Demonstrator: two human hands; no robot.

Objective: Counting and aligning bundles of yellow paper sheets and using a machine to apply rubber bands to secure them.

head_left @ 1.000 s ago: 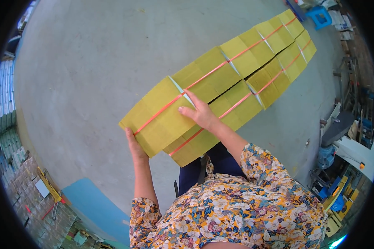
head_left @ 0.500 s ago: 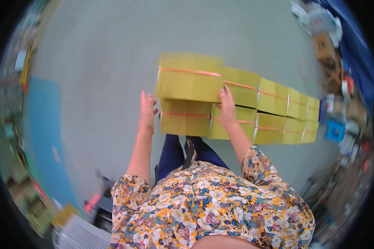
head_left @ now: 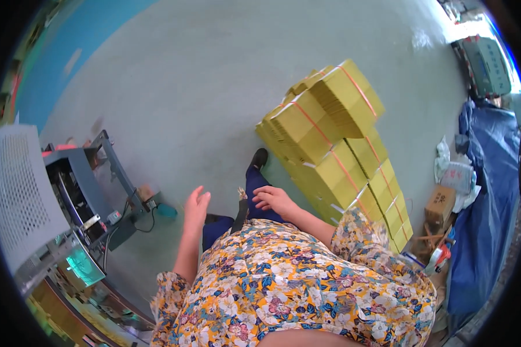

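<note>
Fingers [head_left: 199, 194] loosely spread and empty, the left hand [head_left: 194, 211] and right hand [head_left: 277, 202] hang clear of the strapped yellow cardboard stack [head_left: 325, 172] at two o'clock, apparently a hands-free step; any grip would call for turning and reaching that way.

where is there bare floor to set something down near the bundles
The widest bare patch is grey floor ahead of the left hand, bordered by the blue floor area, the dark machine and the yellow bundles. Another lies between the bundles and the blue tarp, narrowing toward the cardboard box. Crowded: around the machine and along the tarp.
</note>
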